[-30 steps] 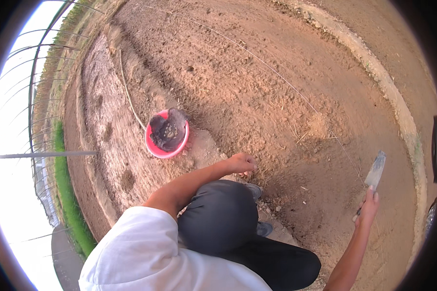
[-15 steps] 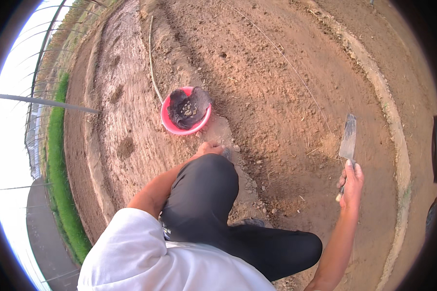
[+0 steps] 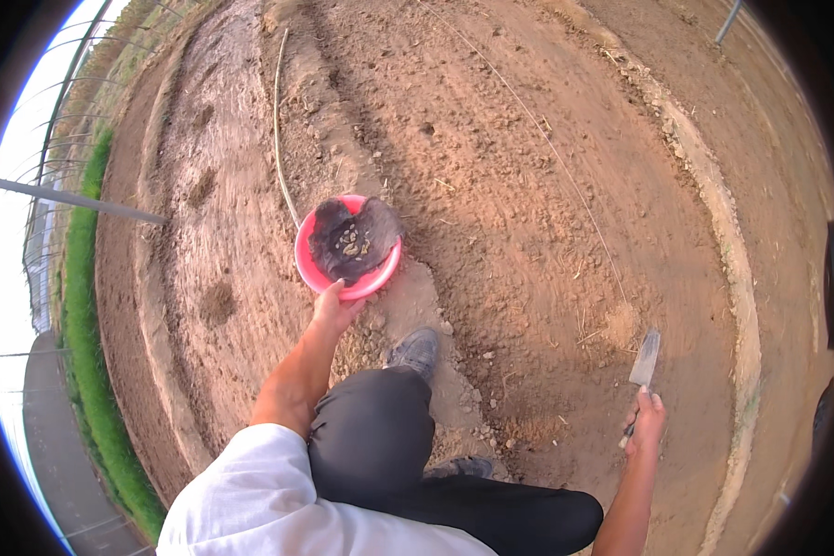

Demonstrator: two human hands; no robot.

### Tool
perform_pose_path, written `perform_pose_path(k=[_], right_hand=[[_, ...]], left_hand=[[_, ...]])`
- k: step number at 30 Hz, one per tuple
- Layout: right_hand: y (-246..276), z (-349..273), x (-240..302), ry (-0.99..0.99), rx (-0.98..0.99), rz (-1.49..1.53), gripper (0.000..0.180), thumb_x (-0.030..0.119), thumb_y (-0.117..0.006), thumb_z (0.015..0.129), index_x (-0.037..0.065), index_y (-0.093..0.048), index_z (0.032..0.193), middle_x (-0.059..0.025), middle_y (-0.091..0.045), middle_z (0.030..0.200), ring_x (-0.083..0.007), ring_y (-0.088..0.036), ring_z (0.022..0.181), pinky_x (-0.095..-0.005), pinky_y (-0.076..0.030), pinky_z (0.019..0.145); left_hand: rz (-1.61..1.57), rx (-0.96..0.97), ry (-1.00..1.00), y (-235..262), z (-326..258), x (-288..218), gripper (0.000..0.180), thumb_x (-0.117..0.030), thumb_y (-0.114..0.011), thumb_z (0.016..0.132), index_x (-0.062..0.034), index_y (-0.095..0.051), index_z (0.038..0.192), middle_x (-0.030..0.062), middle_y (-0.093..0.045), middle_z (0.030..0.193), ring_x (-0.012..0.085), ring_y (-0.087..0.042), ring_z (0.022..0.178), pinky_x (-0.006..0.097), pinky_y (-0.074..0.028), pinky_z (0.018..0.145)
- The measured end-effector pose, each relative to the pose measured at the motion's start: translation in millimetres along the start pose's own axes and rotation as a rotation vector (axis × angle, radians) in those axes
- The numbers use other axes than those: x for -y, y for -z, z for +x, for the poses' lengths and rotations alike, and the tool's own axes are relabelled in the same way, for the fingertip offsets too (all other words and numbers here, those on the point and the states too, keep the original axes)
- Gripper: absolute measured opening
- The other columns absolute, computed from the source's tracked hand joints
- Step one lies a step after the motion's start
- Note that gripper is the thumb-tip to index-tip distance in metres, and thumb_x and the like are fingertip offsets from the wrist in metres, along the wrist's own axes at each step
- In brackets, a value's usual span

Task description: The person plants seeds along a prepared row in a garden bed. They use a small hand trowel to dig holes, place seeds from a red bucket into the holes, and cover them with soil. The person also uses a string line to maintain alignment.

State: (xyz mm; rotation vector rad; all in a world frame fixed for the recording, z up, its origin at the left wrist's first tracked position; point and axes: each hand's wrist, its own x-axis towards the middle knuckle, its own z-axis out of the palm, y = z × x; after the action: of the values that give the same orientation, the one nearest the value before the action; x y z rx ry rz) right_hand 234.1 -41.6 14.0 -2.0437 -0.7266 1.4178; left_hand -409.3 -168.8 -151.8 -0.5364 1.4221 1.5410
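Left hand (image 3: 334,308) grips the red bowl (image 3: 317,269) rim — right hand (image 3: 647,422) clasps a trowel (image 3: 643,361).

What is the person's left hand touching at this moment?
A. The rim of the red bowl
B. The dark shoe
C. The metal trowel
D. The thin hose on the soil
A: the left hand grips the near rim of the red bowl on the soil, while the right hand holds the trowel.
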Motion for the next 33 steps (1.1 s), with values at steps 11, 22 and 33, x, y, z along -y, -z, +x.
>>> perform_pose_path(k=[11,22,33], right_hand=[[44.4,-36.9,124.4,-0.084,-0.065,-0.217,0.031,0.032,-0.061,0.099,0.018,-0.042,0.079,0.0052,-0.041,0.063,-0.0069,-0.040,0.045,-0.0249,-0.033,0.039],[45.1,-159.7,285.3,-0.171,-0.044,-0.234,0.028,0.030,-0.063,0.098,0.017,-0.045,0.081,0.0051,-0.042,0.062,-0.0072,-0.041,0.044,-0.0252,-0.034,0.039],[-39.6,-338.8,315.2,-0.321,0.255,0.035,0.025,0.026,-0.064,0.100,0.012,-0.048,0.086,0.0000,-0.052,0.067,-0.0104,-0.049,0.049,-0.0284,-0.040,0.041]], left_hand=[[0.185,-0.065,0.203,-32.6,-70.4,-43.6,0.031,-0.001,-0.053,0.093,0.0042,-0.050,0.124,0.0211,-0.058,0.126,0.0373,-0.059,0.120,0.056,-0.052,0.103],[0.112,0.083,0.270,-60.8,-247.7,-160.4,0.028,-0.002,-0.057,0.092,0.0052,-0.054,0.120,0.0181,-0.063,0.122,0.0308,-0.065,0.113,0.046,-0.057,0.098],[0.234,-0.098,0.187,-8.9,-439.6,-307.3,0.036,0.002,-0.055,0.091,-0.0019,-0.052,0.127,0.0160,-0.064,0.120,0.0325,-0.067,0.109,0.050,-0.059,0.094]])
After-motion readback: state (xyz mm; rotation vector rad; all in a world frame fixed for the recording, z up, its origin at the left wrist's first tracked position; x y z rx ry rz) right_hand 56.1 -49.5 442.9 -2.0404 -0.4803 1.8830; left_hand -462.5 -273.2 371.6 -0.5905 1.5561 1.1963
